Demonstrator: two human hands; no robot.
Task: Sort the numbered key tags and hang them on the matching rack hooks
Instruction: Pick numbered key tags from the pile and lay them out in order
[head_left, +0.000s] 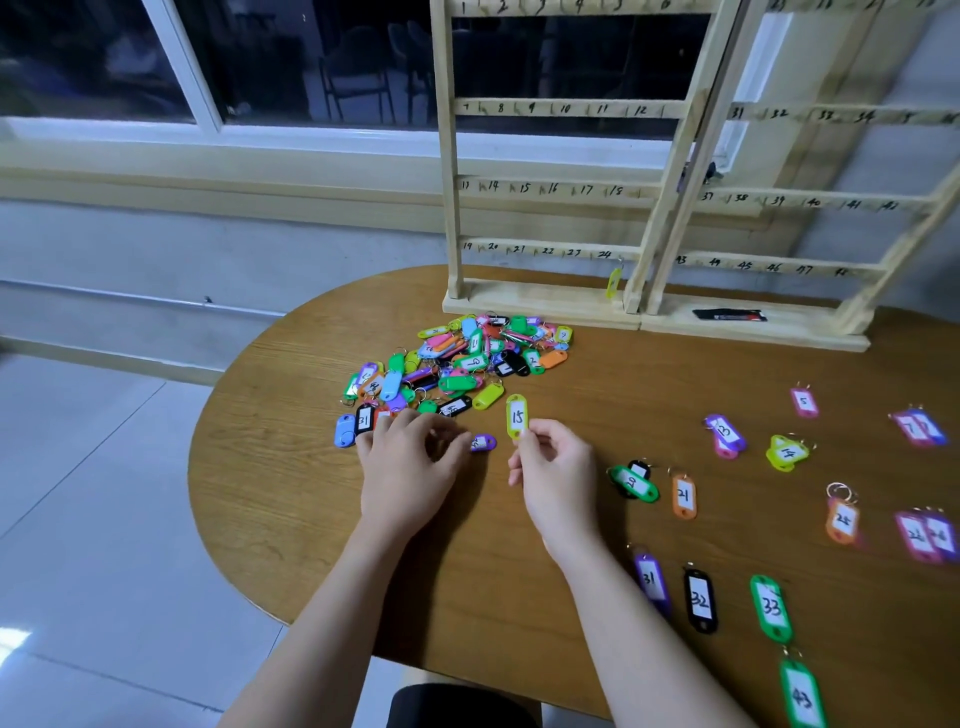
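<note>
You're early in the job: only one yellow tag (614, 282) hangs on the rack (545, 182), by hook 24. A big unsorted pile (457, 364) sits mid-desk (291, 467), with sorted groups laid out at right. Your right hand (556, 467) pinches tag 15 (516, 417) upright at centre frame; your left hand (410, 462), fingers curled, rests at the pile's edge, its grip unclear.

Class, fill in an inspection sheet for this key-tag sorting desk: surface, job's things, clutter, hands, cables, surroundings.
Surface: rounded wooden table.
Job's things: mixed tag pile; sorted tags spread at right; numbered racks at the back, one yellow tag hung near 24.
Clutter: black packet on rack base.
Hands: right hand pinches tag 15; left hand rests by the pile, grip unclear.
Cables: nothing seen.
Surroundings: dark window, tiled floor.
</note>
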